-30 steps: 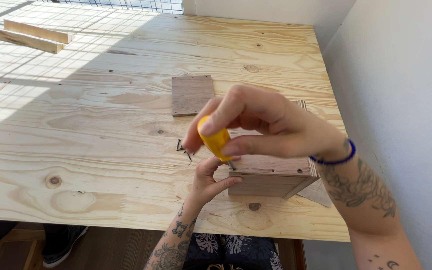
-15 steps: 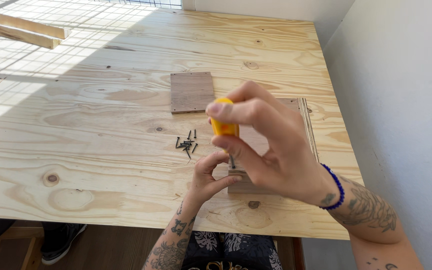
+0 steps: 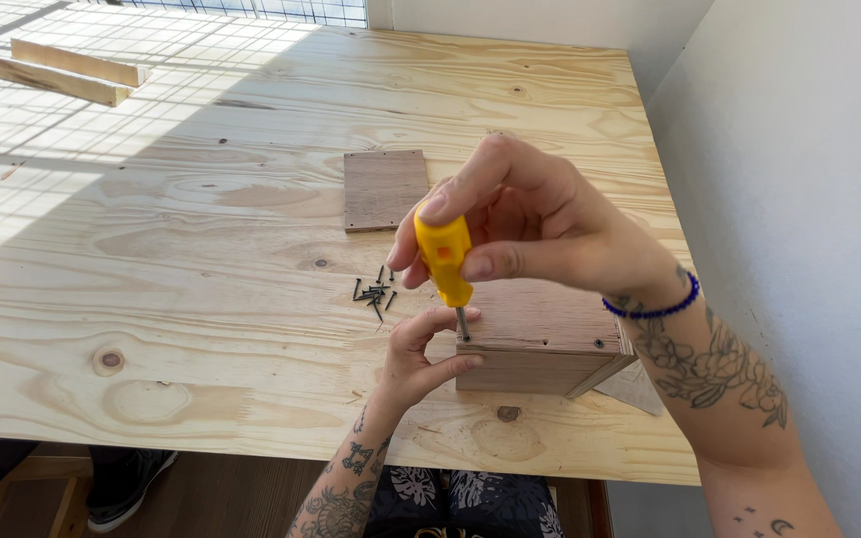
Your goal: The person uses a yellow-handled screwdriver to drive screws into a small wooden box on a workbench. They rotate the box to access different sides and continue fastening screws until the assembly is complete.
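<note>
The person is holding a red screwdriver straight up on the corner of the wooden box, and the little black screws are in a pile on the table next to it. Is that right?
Not quite: the head view shows the screwdriver's handle is yellow, not red. The rest holds: the right hand holds it upright on the corner of the brown wooden box, and the small black screws lie piled on the pale wooden table beside it.

We see a pale plywood table (image 3: 201, 299) with knots in its grain, sunlit at the far left. A flat brown wooden panel (image 3: 385, 189) lies on it, and near it a small heap of dark screws (image 3: 375, 292). Two wooden strips (image 3: 62, 72) rest side by side at the far left corner. A grey wall (image 3: 799, 149) stands along the table's right edge.
</note>
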